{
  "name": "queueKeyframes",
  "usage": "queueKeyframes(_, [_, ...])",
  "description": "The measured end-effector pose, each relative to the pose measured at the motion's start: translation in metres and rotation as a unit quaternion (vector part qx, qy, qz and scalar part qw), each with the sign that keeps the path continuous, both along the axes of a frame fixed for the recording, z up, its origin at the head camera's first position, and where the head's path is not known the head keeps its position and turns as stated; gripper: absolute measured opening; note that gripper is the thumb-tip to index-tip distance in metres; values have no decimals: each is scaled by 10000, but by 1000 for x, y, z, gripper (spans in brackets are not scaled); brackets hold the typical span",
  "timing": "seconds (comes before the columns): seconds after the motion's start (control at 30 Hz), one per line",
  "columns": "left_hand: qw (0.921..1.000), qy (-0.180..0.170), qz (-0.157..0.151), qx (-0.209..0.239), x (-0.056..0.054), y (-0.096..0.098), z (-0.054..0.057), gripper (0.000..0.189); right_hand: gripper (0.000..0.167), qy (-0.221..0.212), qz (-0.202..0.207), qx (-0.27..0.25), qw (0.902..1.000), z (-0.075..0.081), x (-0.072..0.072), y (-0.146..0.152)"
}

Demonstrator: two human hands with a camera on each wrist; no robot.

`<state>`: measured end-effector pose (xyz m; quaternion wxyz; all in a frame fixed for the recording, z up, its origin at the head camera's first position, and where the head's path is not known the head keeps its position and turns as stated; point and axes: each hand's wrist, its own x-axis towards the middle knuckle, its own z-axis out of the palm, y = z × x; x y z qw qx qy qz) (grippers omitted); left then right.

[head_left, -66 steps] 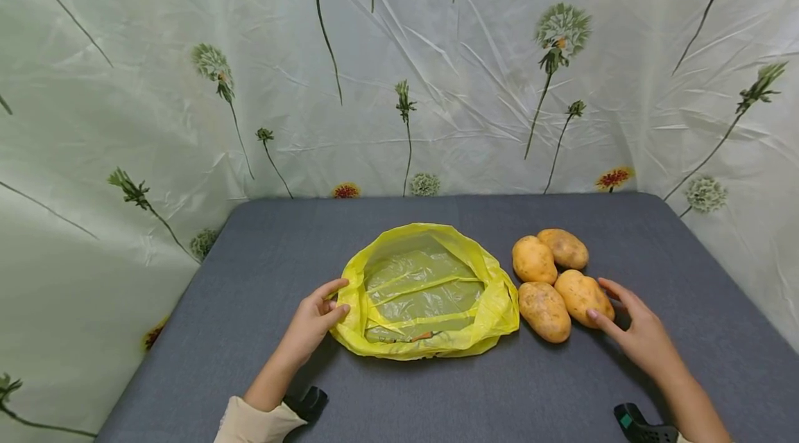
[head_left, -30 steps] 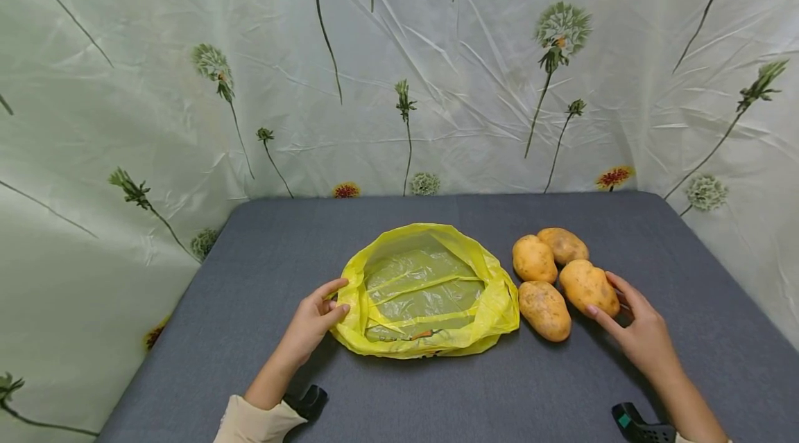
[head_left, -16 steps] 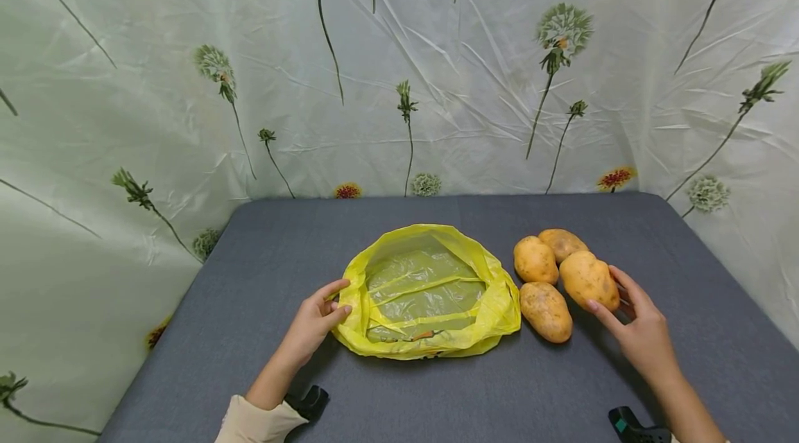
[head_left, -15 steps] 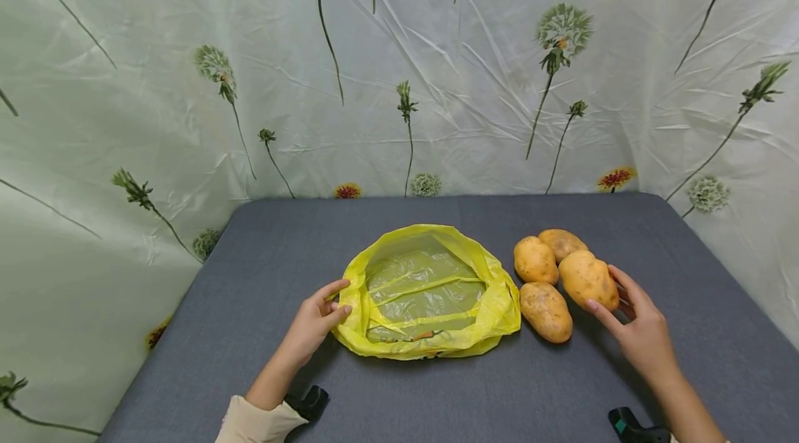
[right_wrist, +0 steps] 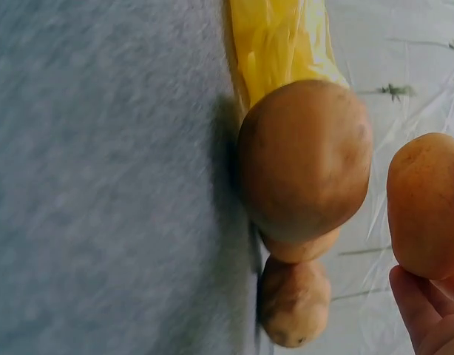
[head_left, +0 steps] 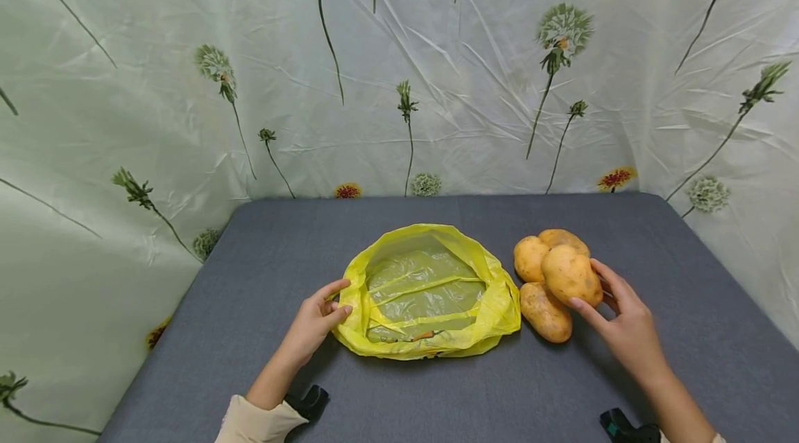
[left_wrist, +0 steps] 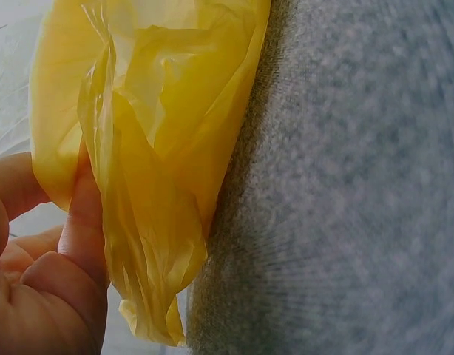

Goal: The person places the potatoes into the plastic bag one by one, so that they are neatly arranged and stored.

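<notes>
A yellow plastic bag [head_left: 499, 308] stands with its mouth spread wide on the table, its inside facing up. My left hand [head_left: 315, 322] pinches the left rim of the bag between thumb and fingers; the left wrist view has the film [left_wrist: 160, 155] folded between them. In my right hand [head_left: 627, 328] a potato [head_left: 569, 275] is gripped, raised off the table, as the right wrist view shows. Below and behind it lie three more: a near potato [head_left: 544, 315], a left potato [head_left: 529, 259] and a far potato [head_left: 564, 238], partly hidden by the held one.
A dark grey cloth covers the table [head_left: 437, 401]. Behind and to the sides hangs a pale curtain [head_left: 474, 68] printed with flowers. Each wrist wears a black strap device, such as the left wrist device [head_left: 308, 403]. The near potato lies close to the bag's right side.
My right hand has lifted one potato from the group and carried it up and to the left, over the others. The left hand and the bag have stayed in place.
</notes>
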<state>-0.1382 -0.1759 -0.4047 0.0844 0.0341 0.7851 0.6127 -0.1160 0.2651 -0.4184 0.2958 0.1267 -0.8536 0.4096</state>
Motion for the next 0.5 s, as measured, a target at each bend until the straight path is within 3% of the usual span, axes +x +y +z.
queueKeyframes(0.3, [9999,95,-78,-13,0,0,0,49,82,292,449,302,9981,12,-9,-15])
queueKeyframes(0.5, [9998,100,-168,24,0,-1,-2,48,77,258,708,446,9962,17,-15,-29])
